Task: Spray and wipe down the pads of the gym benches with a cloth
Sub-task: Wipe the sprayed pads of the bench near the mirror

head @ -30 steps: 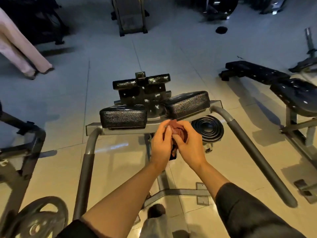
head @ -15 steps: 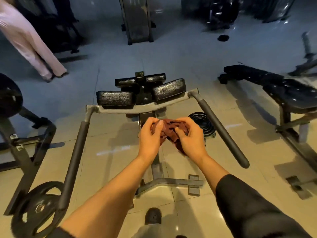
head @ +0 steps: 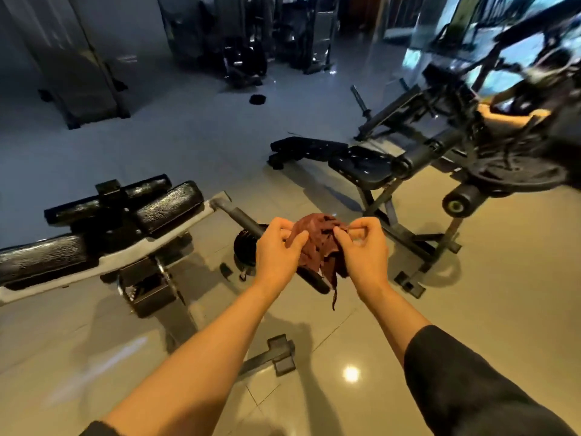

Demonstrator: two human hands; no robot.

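Observation:
A crumpled dark red cloth (head: 317, 243) is held up in front of me between both hands. My left hand (head: 278, 253) grips its left side with curled fingers, and my right hand (head: 364, 250) pinches its right side; a loose strip hangs down below. To the left stands a machine with black textured pads (head: 168, 206) on a grey frame. Farther right is a black bench (head: 361, 165) with a long pad and a seat pad. No spray bottle is in view.
A stack of black weight plates (head: 245, 250) lies on the tiled floor just beyond my hands. A padded grey handle bar (head: 248, 223) of the machine runs under them. A plate-loaded machine (head: 515, 174) stands at the right, more gym machines at the back.
The view has swung to the right, so the padded machine now sits at the left and the black bench is nearer the centre. My hands have pulled the cloth wider apart.

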